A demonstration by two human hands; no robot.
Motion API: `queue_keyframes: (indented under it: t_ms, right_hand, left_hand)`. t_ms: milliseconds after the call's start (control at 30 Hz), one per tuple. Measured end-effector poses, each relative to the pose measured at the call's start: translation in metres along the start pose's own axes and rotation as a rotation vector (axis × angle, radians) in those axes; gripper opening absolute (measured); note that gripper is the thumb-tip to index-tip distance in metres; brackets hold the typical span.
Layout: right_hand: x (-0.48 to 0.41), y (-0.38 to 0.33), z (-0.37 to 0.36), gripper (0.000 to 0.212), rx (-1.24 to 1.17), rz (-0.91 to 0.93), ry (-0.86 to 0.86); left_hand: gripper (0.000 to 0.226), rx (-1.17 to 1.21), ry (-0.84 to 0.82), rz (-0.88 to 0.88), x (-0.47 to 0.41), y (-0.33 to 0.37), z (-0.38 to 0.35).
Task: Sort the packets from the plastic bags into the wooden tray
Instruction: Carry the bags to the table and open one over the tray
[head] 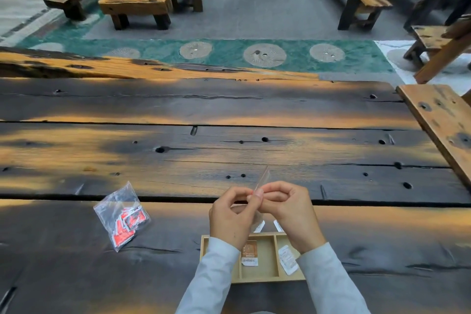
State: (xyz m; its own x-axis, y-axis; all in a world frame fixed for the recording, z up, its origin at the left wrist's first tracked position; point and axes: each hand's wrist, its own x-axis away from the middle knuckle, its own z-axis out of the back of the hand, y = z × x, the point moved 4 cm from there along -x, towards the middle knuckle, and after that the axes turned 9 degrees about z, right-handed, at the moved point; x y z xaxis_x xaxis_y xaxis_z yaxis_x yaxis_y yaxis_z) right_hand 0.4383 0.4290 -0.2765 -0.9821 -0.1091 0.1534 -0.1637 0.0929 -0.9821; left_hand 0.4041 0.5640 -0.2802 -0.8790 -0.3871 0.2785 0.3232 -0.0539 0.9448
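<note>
Over the near table edge, my left hand [233, 214] and my right hand [288, 211] both pinch a clear plastic bag [262, 177] that sticks up between the fingers. Below them lies a light wooden tray [257, 278] with compartments. A brown packet [249, 252] lies in its middle compartment and a white packet [288, 260] in the right one. The left compartment is hidden by my left sleeve. Two white packet ends [277, 225] show just beyond the tray under my hands. A second clear bag [121, 215] holding several red packets lies to the left.
The dark plank table [229, 140] has knot holes and gaps between boards. A lighter plank [443, 122] runs along the right edge. Wooden benches [135, 7] and other tables stand on the floor beyond.
</note>
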Motion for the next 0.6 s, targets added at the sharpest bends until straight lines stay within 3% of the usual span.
queue_keyframes:
  t_ms: [367, 467, 600]
  right_hand:
    - [-0.001, 0.000, 0.011, 0.018, 0.130, -0.019, -0.171]
    - [0.000, 0.004, 0.010, 0.017, 0.126, -0.028, -0.141]
    - [-0.003, 0.005, 0.038, 0.017, 0.155, -0.023, 0.046]
  left_hand:
    - [0.016, -0.060, -0.086, -0.014, -0.006, -0.011, 0.003]
    - [0.018, -0.071, -0.062, 0.009, -0.007, -0.011, 0.003]
    - [0.021, -0.214, 0.135, 0.008, -0.018, -0.018, 0.028]
